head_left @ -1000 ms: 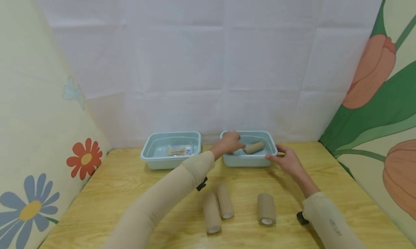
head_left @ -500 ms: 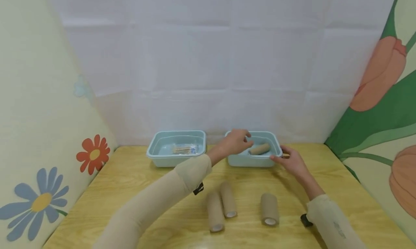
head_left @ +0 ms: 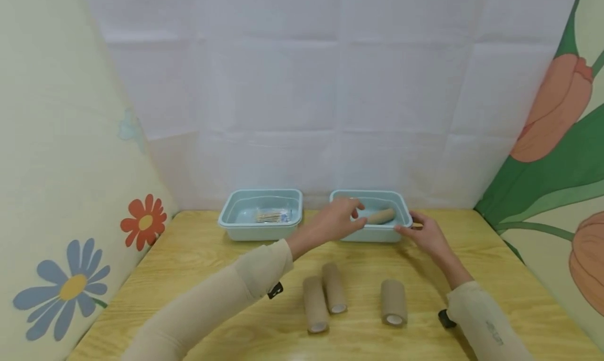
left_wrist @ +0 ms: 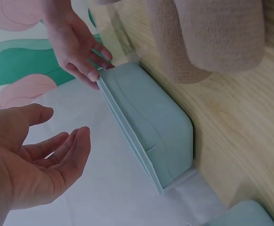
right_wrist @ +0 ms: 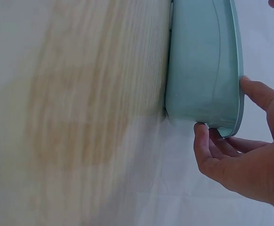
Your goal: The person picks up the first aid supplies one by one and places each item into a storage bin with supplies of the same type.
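Note:
My left hand (head_left: 337,219) is held over the near left edge of the right light-blue plastic bin (head_left: 373,236). Its fingers are loosely bent and hold nothing, as the left wrist view shows of the same hand (left_wrist: 47,160). With thumb and fingers, my right hand (head_left: 427,238) grips the bin's front right corner; in the right wrist view that hand (right_wrist: 250,150) has its thumb on the rim and fingertips against the end wall. Inside the bin lies a tan roll (head_left: 383,216), partly hidden behind the left hand.
A second light-blue bin (head_left: 259,234) to the left holds a clear packet of thin sticks (head_left: 273,216). Nearer on the wooden table (head_left: 255,319) lie tan, rough-textured rolls with white cores: two close together (head_left: 315,304) and one apart (head_left: 394,301). A white sheet (head_left: 269,88) hangs behind.
My left hand has drawn up and back from inside the right bin toward its front edge. The right hand keeps its grip on the corner. The head view has shifted slightly.

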The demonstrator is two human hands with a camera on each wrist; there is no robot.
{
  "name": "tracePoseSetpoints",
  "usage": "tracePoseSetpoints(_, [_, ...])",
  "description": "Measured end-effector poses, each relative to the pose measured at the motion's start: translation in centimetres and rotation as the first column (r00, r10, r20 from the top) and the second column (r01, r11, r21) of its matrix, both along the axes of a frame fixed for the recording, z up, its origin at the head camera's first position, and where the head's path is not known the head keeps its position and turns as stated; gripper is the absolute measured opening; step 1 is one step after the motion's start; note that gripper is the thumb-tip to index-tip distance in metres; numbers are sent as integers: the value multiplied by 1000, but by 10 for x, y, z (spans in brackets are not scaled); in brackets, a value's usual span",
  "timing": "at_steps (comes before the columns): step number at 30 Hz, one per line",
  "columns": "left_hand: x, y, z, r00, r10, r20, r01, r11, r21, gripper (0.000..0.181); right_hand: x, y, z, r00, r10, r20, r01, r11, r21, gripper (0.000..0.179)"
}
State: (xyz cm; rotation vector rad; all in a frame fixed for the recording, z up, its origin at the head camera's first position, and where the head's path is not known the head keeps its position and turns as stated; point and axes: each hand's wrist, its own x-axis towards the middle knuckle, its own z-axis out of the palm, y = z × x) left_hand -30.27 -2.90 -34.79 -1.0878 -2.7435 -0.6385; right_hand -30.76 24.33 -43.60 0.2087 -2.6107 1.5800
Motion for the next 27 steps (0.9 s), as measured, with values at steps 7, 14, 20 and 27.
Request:
tracePoseSetpoints(7, [16,-14,-8,1000,-16,18,15,1000,6,35,0,-1,1,1000,-5,6,5,1000,10,75])
tracePoseSetpoints(14, [27,-32,-24,998,-25,52,22,999,48,35,0,-3,0,1000,-6,14,6,1000,13,75])
tracePoseSetpoints(20, [40,-55,-40,993,-30,110,27,999,36,42,0,-5,-1,1000,-3,18,2,1000,12,74])
tracePoseSetpoints(27, [60,-79,-51,990,-31,135,26,999,44,38,0,-1,-2,1000,-11,24,11,1000,1,76])
